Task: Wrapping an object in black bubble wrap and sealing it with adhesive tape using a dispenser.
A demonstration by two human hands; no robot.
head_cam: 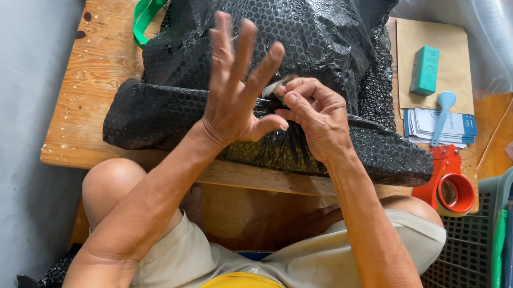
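A low wooden table [89,74] stands before the seated person, set against a grey floor. Nearly all of its top is taken up by a large bundle wrapped in black bubble wrap [286,28], whose lower folded edge runs across the table's near side. A green strap [148,10] protrudes from the bundle's left flank.

At the right, a grey plastic basket [492,230] sits off the table's near corner, beside the person's knee. On the table's right portion lies a brown envelope [458,65], with a stack of white and blue cards [456,128] at its lower edge. A red tape dispenser [452,181] rests at the table's near right corner, touching the bundle's end. A teal block [425,70] lies on the envelope, and a light blue scoop-shaped tool [442,113] lies across the cards.

The left hand [233,94] is raised over the bundle, fingers spread wide, gripping nothing. The right hand [314,115] is curled, fingertips pinching a small pale scrap [272,88] at the bundle's fold.
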